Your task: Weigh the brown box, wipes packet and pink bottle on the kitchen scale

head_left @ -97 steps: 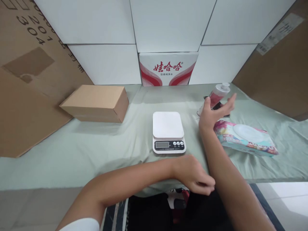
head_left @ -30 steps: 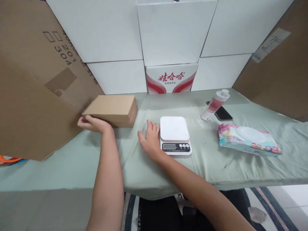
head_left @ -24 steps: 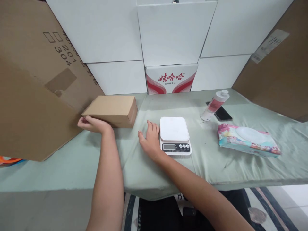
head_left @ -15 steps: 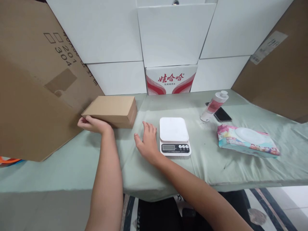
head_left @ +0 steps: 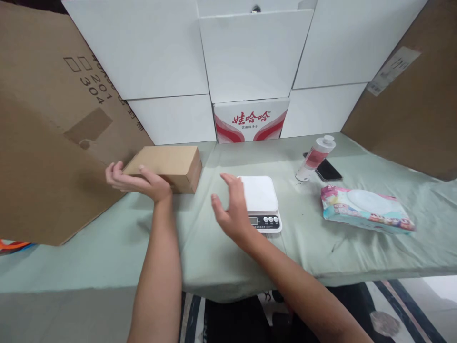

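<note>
A small brown cardboard box (head_left: 162, 159) lies on the left part of the cloth-covered table. My left hand (head_left: 143, 183) is in front of its near left corner, fingers stretched to the left and thumb apart; whether it touches the box I cannot tell. To the right is a white kitchen scale (head_left: 262, 195) with a bare platform and a dark display strip. My right hand (head_left: 233, 209) hovers at the scale's left side, fingers spread and nothing in them, covering the platform's left edge and part of the display.
A white-capped bottle (head_left: 316, 158) stands at the right beside a dark phone (head_left: 328, 170). Nearer lies a pack of wipes (head_left: 367, 209). Large cardboard panels (head_left: 46, 143) flank the table, and a white carton with red print (head_left: 252, 121) stands at the back.
My left hand has opened, its thumb lifting apart from the fingers. My right hand has moved right, from beside the scale to over its left edge. The box looks unmoved.
</note>
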`<action>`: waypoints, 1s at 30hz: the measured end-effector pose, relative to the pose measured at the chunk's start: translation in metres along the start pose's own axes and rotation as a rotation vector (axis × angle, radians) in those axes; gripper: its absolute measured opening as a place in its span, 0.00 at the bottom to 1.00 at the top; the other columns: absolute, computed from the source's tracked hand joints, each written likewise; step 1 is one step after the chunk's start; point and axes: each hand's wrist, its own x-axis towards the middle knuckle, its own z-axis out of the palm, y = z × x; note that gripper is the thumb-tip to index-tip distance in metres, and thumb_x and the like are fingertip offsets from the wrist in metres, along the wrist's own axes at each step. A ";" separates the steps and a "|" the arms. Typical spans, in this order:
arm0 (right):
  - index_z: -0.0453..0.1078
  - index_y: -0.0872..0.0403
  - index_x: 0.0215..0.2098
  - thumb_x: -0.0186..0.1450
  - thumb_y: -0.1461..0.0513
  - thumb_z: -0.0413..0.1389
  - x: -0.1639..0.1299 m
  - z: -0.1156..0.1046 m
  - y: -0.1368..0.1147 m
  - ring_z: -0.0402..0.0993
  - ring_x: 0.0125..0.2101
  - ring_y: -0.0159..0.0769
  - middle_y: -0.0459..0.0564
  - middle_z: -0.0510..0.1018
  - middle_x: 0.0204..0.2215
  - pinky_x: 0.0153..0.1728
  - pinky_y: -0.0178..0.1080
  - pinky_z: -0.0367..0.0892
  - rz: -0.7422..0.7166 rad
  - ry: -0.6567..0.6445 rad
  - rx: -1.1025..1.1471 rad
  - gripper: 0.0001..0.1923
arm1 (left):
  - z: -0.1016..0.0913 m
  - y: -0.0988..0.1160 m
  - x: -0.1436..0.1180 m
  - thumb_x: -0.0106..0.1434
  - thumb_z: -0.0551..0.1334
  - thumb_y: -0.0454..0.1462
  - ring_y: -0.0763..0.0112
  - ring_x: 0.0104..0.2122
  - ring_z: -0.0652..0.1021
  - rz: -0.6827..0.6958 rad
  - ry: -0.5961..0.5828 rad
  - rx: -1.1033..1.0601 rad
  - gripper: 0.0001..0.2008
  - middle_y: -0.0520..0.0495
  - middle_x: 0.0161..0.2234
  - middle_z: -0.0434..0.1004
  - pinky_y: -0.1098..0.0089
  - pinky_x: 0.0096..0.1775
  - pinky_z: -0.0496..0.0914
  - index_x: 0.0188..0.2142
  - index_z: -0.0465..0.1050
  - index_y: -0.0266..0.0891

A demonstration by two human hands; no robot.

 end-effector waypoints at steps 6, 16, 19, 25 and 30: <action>0.68 0.53 0.56 0.72 0.56 0.52 -0.033 -0.116 0.063 0.74 0.54 0.50 0.62 0.77 0.51 0.56 0.58 0.71 -0.012 0.255 -0.292 0.18 | 0.000 0.059 -0.065 0.70 0.54 0.45 0.54 0.55 0.75 0.238 -0.543 -0.423 0.18 0.38 0.51 0.73 0.52 0.62 0.65 0.54 0.67 0.39; 0.53 0.61 0.71 0.63 0.40 0.62 -0.080 -0.127 0.097 0.78 0.38 0.50 0.57 0.78 0.39 0.43 0.51 0.73 0.203 -0.255 -0.422 0.51 | 0.010 0.093 -0.139 0.76 0.44 0.55 0.57 0.61 0.77 -0.201 -1.373 -0.525 0.31 0.37 0.59 0.78 0.55 0.63 0.70 0.62 0.70 0.39; 0.45 0.60 0.75 0.58 0.38 0.66 -0.080 -0.126 0.094 0.78 0.45 0.57 0.62 0.79 0.45 0.47 0.53 0.71 0.125 -0.341 -0.513 0.62 | 0.011 0.095 -0.138 0.76 0.43 0.54 0.58 0.59 0.78 -0.181 -1.406 -0.518 0.31 0.39 0.56 0.82 0.55 0.64 0.69 0.60 0.74 0.40; 0.43 0.61 0.75 0.61 0.41 0.66 -0.080 -0.121 0.098 0.78 0.49 0.58 0.64 0.79 0.49 0.46 0.52 0.70 0.112 -0.346 -0.597 0.60 | 0.008 0.101 -0.137 0.77 0.42 0.52 0.56 0.55 0.80 -0.071 -1.394 -0.478 0.32 0.41 0.50 0.85 0.54 0.62 0.71 0.54 0.80 0.41; 0.43 0.63 0.75 0.62 0.38 0.62 -0.081 -0.119 0.099 0.77 0.48 0.60 0.65 0.80 0.48 0.45 0.51 0.68 0.113 -0.364 -0.613 0.59 | 0.004 0.103 -0.136 0.78 0.42 0.49 0.58 0.55 0.81 -0.069 -1.393 -0.422 0.30 0.42 0.50 0.85 0.57 0.60 0.72 0.55 0.79 0.40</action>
